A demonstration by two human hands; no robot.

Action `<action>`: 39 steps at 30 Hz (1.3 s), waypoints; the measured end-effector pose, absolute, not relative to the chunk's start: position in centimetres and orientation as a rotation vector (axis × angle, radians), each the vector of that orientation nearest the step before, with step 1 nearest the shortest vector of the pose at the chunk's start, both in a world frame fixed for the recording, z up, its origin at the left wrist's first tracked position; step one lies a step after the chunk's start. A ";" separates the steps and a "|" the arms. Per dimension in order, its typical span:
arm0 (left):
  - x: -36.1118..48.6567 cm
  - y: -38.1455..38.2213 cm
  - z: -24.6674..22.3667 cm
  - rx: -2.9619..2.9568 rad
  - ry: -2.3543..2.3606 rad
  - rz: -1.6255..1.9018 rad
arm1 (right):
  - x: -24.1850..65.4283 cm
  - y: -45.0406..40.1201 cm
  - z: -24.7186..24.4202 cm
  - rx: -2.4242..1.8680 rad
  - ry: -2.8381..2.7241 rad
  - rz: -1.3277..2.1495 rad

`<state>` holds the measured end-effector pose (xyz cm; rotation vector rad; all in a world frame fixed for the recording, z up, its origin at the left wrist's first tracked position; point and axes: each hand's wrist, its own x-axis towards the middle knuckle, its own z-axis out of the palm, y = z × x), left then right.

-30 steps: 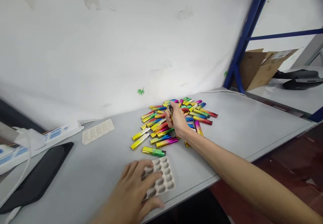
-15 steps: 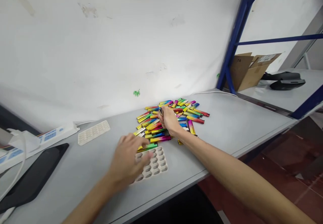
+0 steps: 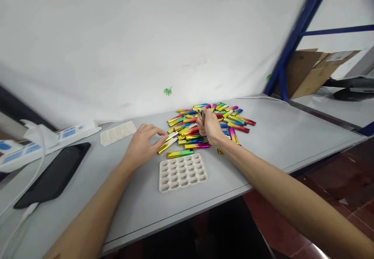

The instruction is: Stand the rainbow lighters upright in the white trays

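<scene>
- Grey surface [image 3: 280, 134] against a white wall [image 3: 117, 56], shiny gradient lighters [image 3: 189, 131] piled loose on the far side
- none in the near white tray [image 3: 182, 173]
- right hand [image 3: 210, 127] wrapped round a lighter [image 3: 200, 115]
- left hand [image 3: 142, 144] at pile's left edge, can't tell if it's pinching

I see my cream tray [image 3: 184, 186], gridded with hollows. At its one o'clock, shiny lighters [image 3: 188, 131] fade from yellow into red, green, blue or magenta.
</scene>
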<state>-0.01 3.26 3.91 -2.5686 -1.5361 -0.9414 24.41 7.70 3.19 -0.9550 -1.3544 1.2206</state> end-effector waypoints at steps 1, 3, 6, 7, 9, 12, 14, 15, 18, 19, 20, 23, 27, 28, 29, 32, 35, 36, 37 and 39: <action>0.0 3.2 4.0 -2.575 -1.544 -0.930 | 24.2 7.3 3.4 -0.936 -1.292 1.254; -0.1 3.2 4.2 -2.564 -1.576 -0.925 | 23.7 6.3 3.9 -0.853 -1.231 1.344; -0.4 3.4 4.1 -2.547 -1.647 -0.933 | 22.9 4.4 4.7 -0.696 -1.345 1.459; -0.5 3.5 4.0 -2.552 -1.663 -0.932 | 22.7 3.8 4.9 -0.664 -1.425 1.467; -0.7 3.6 3.8 -2.591 -1.667 -0.915 | 22.4 2.8 5.1 -0.611 -1.616 1.462; -0.7 3.8 3.6 -2.663 -1.640 -0.856 | 22.1 2.0 5.2 -0.541 -1.791 1.486; -0.6 3.9 3.6 -2.686 -1.637 -0.821 | 21.8 1.9 5.0 -0.534 -1.805 1.504; -0.5 3.8 3.6 -2.695 -1.638 -0.808 | 21.6 1.8 4.8 -0.551 -1.800 1.482; -0.2 3.6 3.7 -2.739 -1.621 -0.788 | 21.0 1.7 4.2 -0.649 -1.817 1.302; -0.1 3.5 3.8 -2.757 -1.610 -0.789 | 20.8 1.7 4.0 -0.685 -1.843 1.223; 0.0 3.3 4.0 -2.777 -1.597 -0.795 | 20.7 1.6 3.9 -0.716 -1.879 1.147; 0.1 2.9 4.4 -2.849 -1.567 -0.791 | 20.4 1.3 3.8 -0.753 -1.983 0.974; 0.2 2.6 4.6 -2.928 -1.556 -0.672 | 20.4 1.1 3.9 -0.713 -2.094 0.863; 0.2 2.5 4.6 -2.941 -1.548 -0.639 | 20.4 1.1 3.9 -0.707 -2.118 0.834; 0.2 2.5 4.6 -2.951 -1.540 -0.612 | 20.4 1.1 3.9 -0.707 -2.137 0.807; 0.3 2.4 4.5 -2.959 -1.528 -0.559 | 20.2 1.1 3.8 -0.747 -2.179 0.740; 0.3 2.4 4.6 -2.975 -1.524 -0.516 | 20.1 1.3 3.6 -0.808 -2.246 0.649; 0.3 2.4 4.7 -2.988 -1.521 -0.511 | 20.1 1.3 3.5 -0.813 -2.269 0.614; 0.3 2.5 4.7 -3.000 -1.522 -0.518 | 20.0 1.4 3.4 -0.809 -2.289 0.585; 0.1 2.5 4.9 -3.010 -1.542 -0.556 | 20.0 1.5 3.2 -0.788 -2.318 0.550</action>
